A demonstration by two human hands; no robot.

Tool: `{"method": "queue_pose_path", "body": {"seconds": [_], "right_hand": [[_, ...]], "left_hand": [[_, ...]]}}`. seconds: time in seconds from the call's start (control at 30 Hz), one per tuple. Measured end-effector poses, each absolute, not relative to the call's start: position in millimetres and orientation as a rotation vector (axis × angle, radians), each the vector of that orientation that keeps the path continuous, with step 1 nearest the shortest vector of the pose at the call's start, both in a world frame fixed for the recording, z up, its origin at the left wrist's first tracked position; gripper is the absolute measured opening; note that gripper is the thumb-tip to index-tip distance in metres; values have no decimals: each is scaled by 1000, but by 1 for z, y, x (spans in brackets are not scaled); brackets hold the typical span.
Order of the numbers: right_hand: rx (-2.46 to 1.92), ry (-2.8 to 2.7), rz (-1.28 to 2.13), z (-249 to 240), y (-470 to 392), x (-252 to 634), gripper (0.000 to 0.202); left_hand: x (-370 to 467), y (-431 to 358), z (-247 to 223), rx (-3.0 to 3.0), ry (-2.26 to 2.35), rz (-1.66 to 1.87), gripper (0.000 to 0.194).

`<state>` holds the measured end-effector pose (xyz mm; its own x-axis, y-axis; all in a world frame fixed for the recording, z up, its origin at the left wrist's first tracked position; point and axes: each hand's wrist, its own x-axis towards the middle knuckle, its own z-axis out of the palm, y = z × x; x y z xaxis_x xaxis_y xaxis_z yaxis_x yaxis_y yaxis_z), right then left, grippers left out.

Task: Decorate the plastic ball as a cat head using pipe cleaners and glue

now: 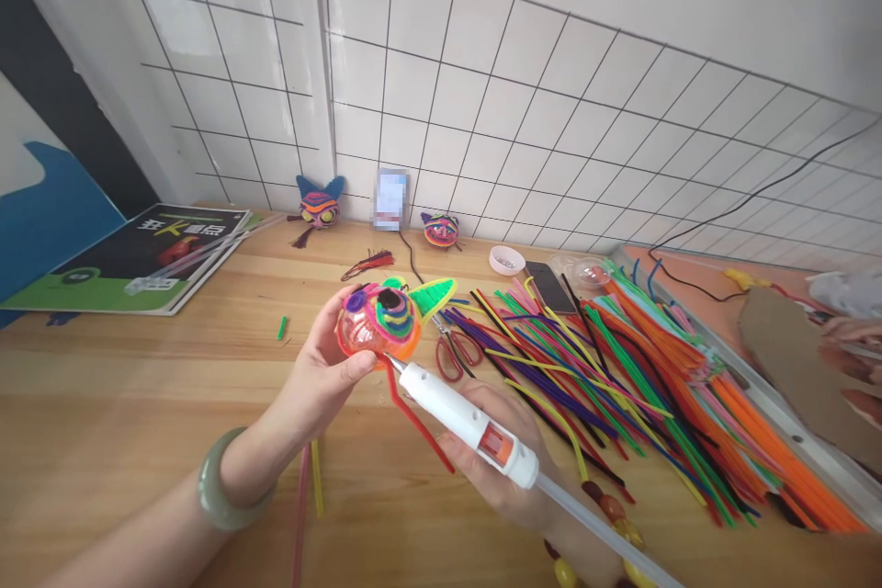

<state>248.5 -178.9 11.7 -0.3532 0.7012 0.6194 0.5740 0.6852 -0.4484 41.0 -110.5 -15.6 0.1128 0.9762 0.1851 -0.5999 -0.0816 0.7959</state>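
Note:
My left hand (pixel 334 363) holds up a round clear ornament (pixel 378 322) partly covered with coiled colourful pipe cleaners, with a green pointed ear on its right. In my right hand (pixel 496 459) is a white hot glue gun (pixel 461 418), its metal tip touching or very near the ornament's lower edge. A clear glue stick runs out of the gun's back end. From under the ornament a red pipe cleaner (pixel 417 418) hangs towards my right fingers. My right hand is partly hidden behind the gun.
Red-handled scissors (pixel 451 356) and a large spread of pipe cleaners (pixel 585 367) lie to the right. Behind are two finished ornaments (pixel 320 202) (pixel 441 230), a phone (pixel 390 199) and a pink bowl (pixel 506 260). A book (pixel 172 266) lies left. Another person's hand shows far right.

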Motion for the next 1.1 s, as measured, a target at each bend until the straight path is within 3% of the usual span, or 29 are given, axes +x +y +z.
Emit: {"method": "queue_pose_path", "body": {"seconds": [0.53,1.1], "right_hand": [[-1011,-2075,84,11,-178,247,10],[-1010,-1981,271,-5,-179,249,16]], "left_hand": [[41,-109,-18,933,580,1427,65],[41,-112,-15,916,588,1416,64]]}}
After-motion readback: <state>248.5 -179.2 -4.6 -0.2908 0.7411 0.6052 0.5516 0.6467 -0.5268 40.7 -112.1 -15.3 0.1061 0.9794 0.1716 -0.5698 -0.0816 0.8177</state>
